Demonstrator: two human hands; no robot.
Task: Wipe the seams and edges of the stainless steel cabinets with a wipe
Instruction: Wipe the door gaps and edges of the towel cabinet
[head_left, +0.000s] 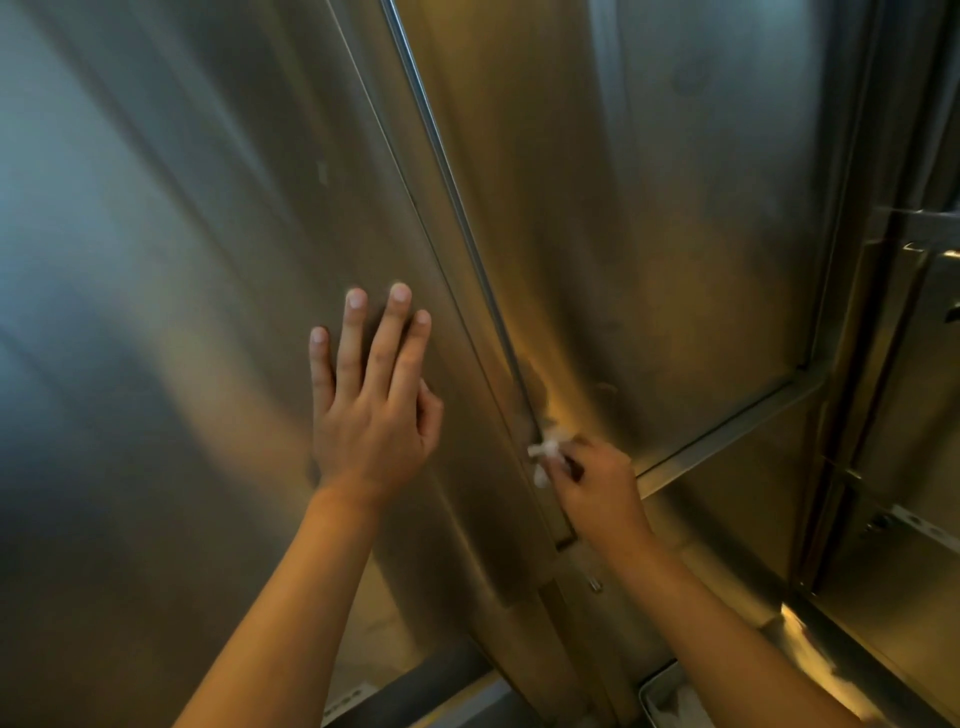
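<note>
Two tall stainless steel cabinet doors fill the view, the left door (182, 270) and the right door (649, 234), split by a vertical seam (457, 208) that runs from top centre down to the lower middle. My left hand (371, 400) lies flat on the left door with its fingers straight and spread. My right hand (597, 478) pinches a small crumpled white wipe (545, 452) and holds it against the seam, just above the right door's bottom edge.
A horizontal steel ledge (727, 441) runs under the right door. Another cabinet section with hinges and brackets (914, 244) stands at the far right. A metal tray (670, 696) with something white in it sits at the bottom.
</note>
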